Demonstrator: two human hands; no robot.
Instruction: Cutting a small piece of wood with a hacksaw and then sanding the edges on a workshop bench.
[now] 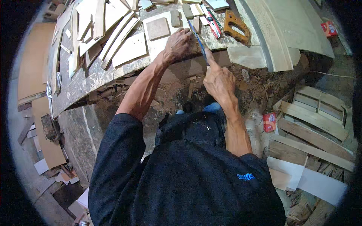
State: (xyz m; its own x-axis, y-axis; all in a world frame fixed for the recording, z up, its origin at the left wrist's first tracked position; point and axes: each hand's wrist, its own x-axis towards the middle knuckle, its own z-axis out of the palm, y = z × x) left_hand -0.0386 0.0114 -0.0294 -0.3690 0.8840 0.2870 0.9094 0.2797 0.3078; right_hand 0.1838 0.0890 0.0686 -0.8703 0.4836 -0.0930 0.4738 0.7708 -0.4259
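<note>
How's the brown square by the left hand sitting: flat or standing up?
Flat: the brown square lies on a paler board, its wide face up, beside the left hand.

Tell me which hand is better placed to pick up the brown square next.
Probably the left hand: it is close beside the brown square, though whether it grips anything is unclear. The right hand is farther off and holds the blue tool.

the blue tool (200,43) looks smooth, the bench (85,83) rough, the shirt (188,177) matt cloth.
</note>
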